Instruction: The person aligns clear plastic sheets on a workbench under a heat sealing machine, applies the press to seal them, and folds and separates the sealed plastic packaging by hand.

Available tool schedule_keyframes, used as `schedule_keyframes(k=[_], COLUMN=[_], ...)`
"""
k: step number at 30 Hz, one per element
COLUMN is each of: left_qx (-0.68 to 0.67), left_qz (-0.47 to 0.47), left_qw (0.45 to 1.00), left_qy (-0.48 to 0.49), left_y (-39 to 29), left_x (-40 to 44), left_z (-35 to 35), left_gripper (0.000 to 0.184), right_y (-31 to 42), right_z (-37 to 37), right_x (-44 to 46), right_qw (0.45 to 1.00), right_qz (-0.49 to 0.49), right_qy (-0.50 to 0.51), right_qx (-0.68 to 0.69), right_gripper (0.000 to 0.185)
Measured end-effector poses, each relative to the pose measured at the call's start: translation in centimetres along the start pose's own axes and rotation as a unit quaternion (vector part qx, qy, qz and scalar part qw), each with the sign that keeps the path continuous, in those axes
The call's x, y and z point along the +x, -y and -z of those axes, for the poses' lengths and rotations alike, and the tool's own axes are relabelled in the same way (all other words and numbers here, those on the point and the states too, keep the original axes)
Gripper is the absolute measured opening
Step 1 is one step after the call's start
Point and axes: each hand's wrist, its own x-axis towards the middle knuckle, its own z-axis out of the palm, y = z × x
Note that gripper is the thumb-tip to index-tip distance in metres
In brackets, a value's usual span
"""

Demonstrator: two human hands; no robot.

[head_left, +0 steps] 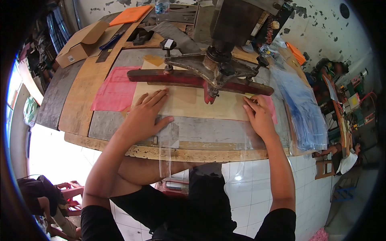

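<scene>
My left hand (145,116) lies flat on the left part of a beige sheet (185,105), its fingers stretched out and thumb spread. At the sheet's right end, my right hand (259,116) rests with its fingers slightly bent and apart; the fingertips are near the press bar. That long red-edged bar (148,75) hangs from the head of a press machine (219,60), just above the sheet's far side. Clear plastic (165,154) shows below my left hand and hangs over the table's front edge. Pink sheeting (114,90) sticks out at the left.
A stack of clear bluish plastic sheets (303,112) lies at the right. Back left are an open cardboard box (78,46), an orange sheet (129,16) and a water bottle (162,8). Other people sit at the far right and lower left. A red stool (72,193) stands lower left.
</scene>
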Motion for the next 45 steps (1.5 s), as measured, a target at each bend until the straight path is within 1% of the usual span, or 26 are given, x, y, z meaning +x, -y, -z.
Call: schedule_keyframes(k=[3,12,15,18,20,23,27,30,32,36,39,41,42,44,45], left_qx=[0.007,0.007,0.01,-0.008,-0.019,-0.023,-0.028,-0.035,-0.034,-0.047,-0.057,-0.053,-0.05,-0.069,-0.068], left_qz=[0.001,-0.006,-0.009,0.0,0.011,0.018,0.021,-0.002,0.001,-0.001,-0.006,0.018,0.018,0.018,0.02], left_qw=[1.0,1.0,0.999,0.999,1.0,1.0,0.999,0.998,0.998,0.998,0.997,0.997,0.997,0.996,0.996], left_qy=[-0.003,-0.008,-0.035,-0.032,-0.007,-0.01,-0.023,-0.044,-0.047,-0.041,-0.051,-0.047,-0.049,-0.062,-0.063], left_y=[-0.1,-0.2,-0.5,-0.3,-0.1,-0.2,-0.1,0.3,0.4,0.2,0.3,-0.1,-0.3,-0.6,-0.6], left_x=[0.0,0.1,0.0,-0.1,-0.1,-0.3,-0.5,-0.4,-0.6,-0.8,-1.1,-1.7,-2.0,-3.0,-3.5], left_z=[0.0,0.3,0.5,0.3,0.1,-0.2,-0.3,-0.7,-0.8,-0.6,-0.8,-0.7,-0.5,-0.5,-0.9], left_gripper=[0.075,0.075,0.073,0.073,0.076,0.075,0.074,0.074,0.072,0.07,0.067,0.062,0.062,0.052,0.052], right_y=[0.1,-0.1,0.4,0.0,-0.1,-0.1,-0.5,-0.2,-0.1,0.8,1.2,1.1,1.1,1.3,1.3], right_z=[0.1,0.2,0.5,0.3,0.2,0.3,0.2,0.6,0.7,2.1,3.0,3.5,3.8,4.2,4.3], right_x=[0.1,0.2,0.3,0.2,0.2,0.0,-0.1,-0.5,-1.3,-3.9,-5.9,-7.1,-7.8,-9.1,-9.5], right_qw=[1.0,1.0,1.0,1.0,1.0,1.0,1.0,0.999,0.999,1.0,0.999,0.997,0.997,0.996,0.996], right_qz=[-0.014,0.004,-0.007,0.008,-0.003,-0.003,0.015,0.03,0.031,0.018,0.011,0.006,0.008,-0.028,-0.026], right_qy=[0.008,-0.001,0.008,-0.002,0.0,0.0,-0.016,-0.027,-0.009,0.006,0.014,0.003,0.0,-0.011,-0.012], right_qx=[0.011,-0.001,0.003,0.007,0.01,0.012,0.006,0.0,-0.023,-0.006,-0.035,-0.072,-0.071,-0.09,-0.089], right_gripper=[0.032,0.032,0.032,0.032,0.032,0.03,0.029,0.027,0.029,0.033,0.036,0.038,0.038,0.039,0.039])
